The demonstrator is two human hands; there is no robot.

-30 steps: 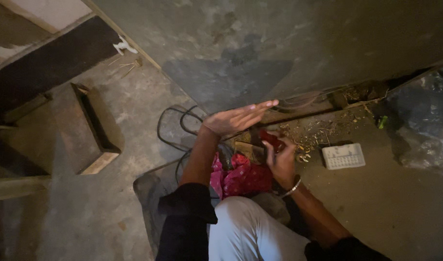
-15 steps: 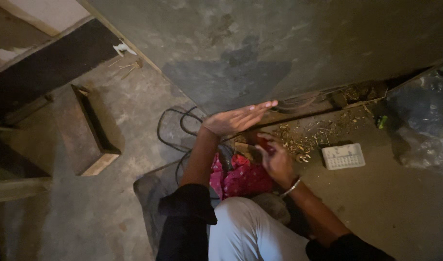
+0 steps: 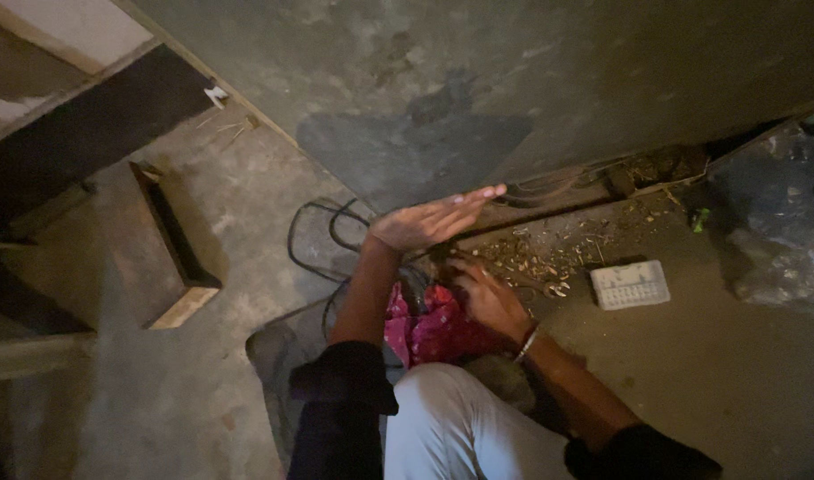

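I am seeing the left hand (image 3: 429, 220) hovering flat and open, palm up, fingers stretched together toward the grey concrete wall (image 3: 478, 80), holding nothing. Just below it, the right hand (image 3: 487, 298), wearing a thin metal bangle (image 3: 526, 343) at the wrist, is reaching down with fingers curled; I cannot tell whether it is gripping anything. It is touching the crumpled pink-red cloth (image 3: 429, 327) lying just beside and under it. A loop of black cable (image 3: 323, 240) is lying left of the left hand. Scattered brown debris (image 3: 540, 258) is lying right of the right hand, with a small white rectangular block (image 3: 631, 284) farther right.
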